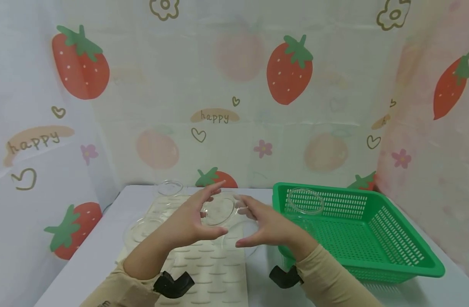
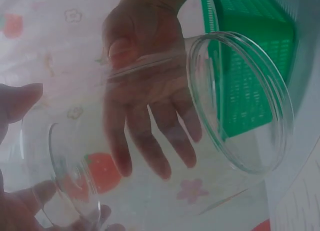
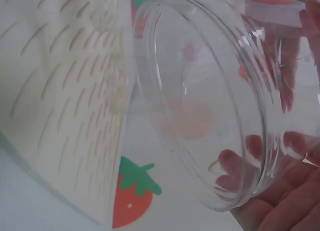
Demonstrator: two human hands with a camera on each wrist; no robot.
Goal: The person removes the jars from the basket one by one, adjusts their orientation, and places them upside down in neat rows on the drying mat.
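Note:
A clear round bowl (image 1: 218, 209) hangs tipped on its side above the cream ribbed mat (image 1: 213, 266), held between both hands. My left hand (image 1: 198, 217) grips it from the left, fingers over the top and thumb below. My right hand (image 1: 263, 226) cups it from the right. In the left wrist view the bowl's rim (image 2: 242, 103) faces right, and the right hand (image 2: 145, 96) shows through the wall with fingers spread. The right wrist view looks into the bowl (image 3: 200, 101), with fingertips (image 3: 227, 158) pressed on its base.
A green slotted basket (image 1: 372, 238) stands on the white table at the right, with another clear bowl (image 1: 305, 200) inside near its back left corner. More clear bowls (image 1: 169, 187) (image 1: 142, 230) lie on the mat's left side. Strawberry-print curtains close off three sides.

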